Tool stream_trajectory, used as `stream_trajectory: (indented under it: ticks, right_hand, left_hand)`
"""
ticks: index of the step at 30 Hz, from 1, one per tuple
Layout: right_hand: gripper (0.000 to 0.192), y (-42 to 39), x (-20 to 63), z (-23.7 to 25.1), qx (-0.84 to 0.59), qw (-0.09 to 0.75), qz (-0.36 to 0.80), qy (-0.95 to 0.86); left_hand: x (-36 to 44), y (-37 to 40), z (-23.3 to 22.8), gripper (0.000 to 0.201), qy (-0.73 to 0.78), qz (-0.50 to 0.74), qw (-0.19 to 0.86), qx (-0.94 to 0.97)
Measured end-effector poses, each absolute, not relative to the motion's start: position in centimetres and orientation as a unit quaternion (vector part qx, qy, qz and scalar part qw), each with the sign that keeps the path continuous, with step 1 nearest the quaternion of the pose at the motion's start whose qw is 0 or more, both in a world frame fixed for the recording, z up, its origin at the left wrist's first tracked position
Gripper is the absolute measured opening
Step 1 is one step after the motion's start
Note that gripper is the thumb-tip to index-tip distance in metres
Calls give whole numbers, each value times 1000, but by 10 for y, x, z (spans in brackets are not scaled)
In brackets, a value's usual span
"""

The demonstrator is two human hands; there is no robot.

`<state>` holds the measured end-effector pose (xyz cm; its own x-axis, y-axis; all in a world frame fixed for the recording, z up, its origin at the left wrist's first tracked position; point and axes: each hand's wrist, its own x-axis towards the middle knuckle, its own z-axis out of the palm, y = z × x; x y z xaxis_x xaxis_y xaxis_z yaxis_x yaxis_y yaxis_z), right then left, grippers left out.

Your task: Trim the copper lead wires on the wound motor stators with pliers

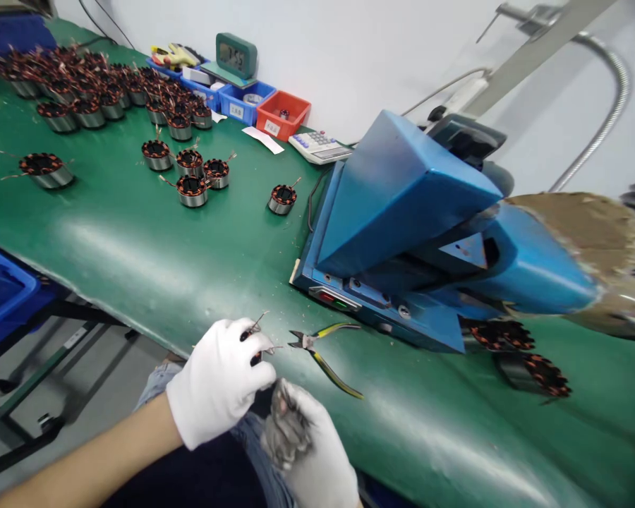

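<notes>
While your left hand (219, 381) closes round the small wound stator (254, 346) at the near edge of the table (137, 247), keep its fingers pressed in on the body and not on the thin wire ends — those leads look easy to bend or snap. The part is almost wholly hidden under the white glove; only a dark patch with a hint of copper shows, with fine wire tails sticking up and out to the right. It sits just over the table's near edge, above your lap.

Your right hand (301, 437) lies just below and to the right, its soiled glove fingers curled towards the part; whether it is pinching a wire or merely near one I cannot tell. I would steady the part with the left and work one lead at a time with the right — keeping both close over the table so nothing drops to the floor.

The yellow-handled cutters (322, 353) lie jaws-left on the green mat, just beside your hands and within easy reach. Beyond them sits the blue machine (402, 212), with two more stators (518, 356) near its right end. Loose stators (193, 189) are scattered farther off to the left.
</notes>
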<state>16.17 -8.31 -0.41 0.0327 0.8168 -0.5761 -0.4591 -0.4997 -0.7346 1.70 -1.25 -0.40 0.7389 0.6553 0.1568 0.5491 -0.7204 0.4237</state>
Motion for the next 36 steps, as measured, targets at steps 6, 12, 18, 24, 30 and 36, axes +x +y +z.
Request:
stream_trajectory:
  ticks: [6,12,18,24,30,36]
  right_hand:
    - [13,-92,171,-15,-679,365,508,-384]
    - [6,-94,172,-32,-683,418,256,-542]
    - [11,-91,172,-37,-597,452,100,-655]
    - [5,-94,174,-19,-747,462,49,-476]
    - [19,-64,237,-16,-686,319,11,-654]
    - [59,-38,259,-37,-659,106,-41,-744]
  left_hand:
    - [17,-12,-5,10,327,149,194,913]
    - [16,-12,-2,10,335,155,205,907]
    - [17,-11,-1,8,335,140,201,910]
    - [17,-15,-1,10,333,148,188,912]
    - [18,-18,0,9,358,176,202,894]
    - [19,-16,6,7,361,140,247,888]
